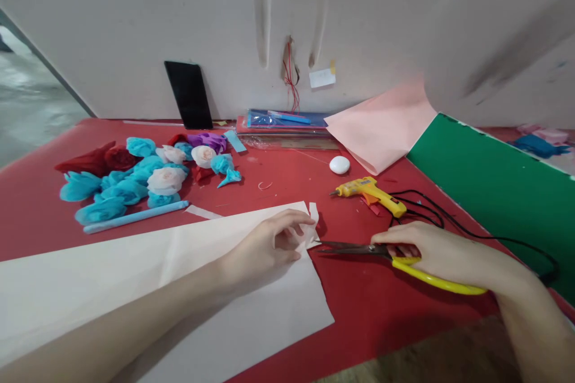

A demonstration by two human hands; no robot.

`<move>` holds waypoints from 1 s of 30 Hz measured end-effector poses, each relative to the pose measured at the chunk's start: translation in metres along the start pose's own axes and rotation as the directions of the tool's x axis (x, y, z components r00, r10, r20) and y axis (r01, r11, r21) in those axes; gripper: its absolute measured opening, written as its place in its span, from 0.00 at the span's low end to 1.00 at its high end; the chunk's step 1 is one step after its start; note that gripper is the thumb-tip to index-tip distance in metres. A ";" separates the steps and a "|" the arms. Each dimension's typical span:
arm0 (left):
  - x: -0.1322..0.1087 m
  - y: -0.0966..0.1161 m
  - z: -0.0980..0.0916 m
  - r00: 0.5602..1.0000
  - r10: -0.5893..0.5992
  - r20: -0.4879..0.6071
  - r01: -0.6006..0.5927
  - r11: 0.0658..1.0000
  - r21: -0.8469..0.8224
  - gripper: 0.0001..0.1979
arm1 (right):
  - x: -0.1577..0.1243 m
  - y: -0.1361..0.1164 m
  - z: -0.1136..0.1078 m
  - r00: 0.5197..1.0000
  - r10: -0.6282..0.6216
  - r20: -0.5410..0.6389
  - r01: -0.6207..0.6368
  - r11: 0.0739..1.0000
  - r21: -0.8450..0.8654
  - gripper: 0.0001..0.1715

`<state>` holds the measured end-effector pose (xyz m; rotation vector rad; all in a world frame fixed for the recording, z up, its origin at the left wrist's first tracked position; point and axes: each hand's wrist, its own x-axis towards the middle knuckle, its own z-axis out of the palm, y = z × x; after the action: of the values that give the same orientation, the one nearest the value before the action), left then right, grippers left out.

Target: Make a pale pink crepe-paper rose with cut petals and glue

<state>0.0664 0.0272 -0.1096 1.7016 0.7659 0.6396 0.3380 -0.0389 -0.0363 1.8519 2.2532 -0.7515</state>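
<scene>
A large sheet of white paper (197, 287) lies over the front left of the red table. At its right end my left hand (274, 239) is closed, pinching the cut corner between thumb and fingers. A narrow strip (313, 215) stands up from that corner. My right hand (431, 251) is wrapped round the yellow handles of a pair of scissors (381, 249). The dark blades point left, slightly parted, with their tips close to the pinched paper. Part of the handle is hidden under my right hand.
Blue, white, red and purple paper flowers (135, 176) and a light blue roll (135, 217) lie at the left. A yellow glue gun (375, 194) with a black cord, a white oval object (339, 164), pink paper (386, 125) and a green board (485, 185) are behind and right.
</scene>
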 end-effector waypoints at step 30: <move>-0.006 -0.003 -0.006 0.997 0.028 0.067 -0.019 0.993 -0.120 0.23 | 0.028 -0.007 -0.012 0.985 -0.164 0.058 0.165 0.986 0.004 0.24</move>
<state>0.0576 0.0269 -0.1113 1.6168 0.6471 0.6273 0.3273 -0.0100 -0.0347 1.6357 2.3905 -0.8171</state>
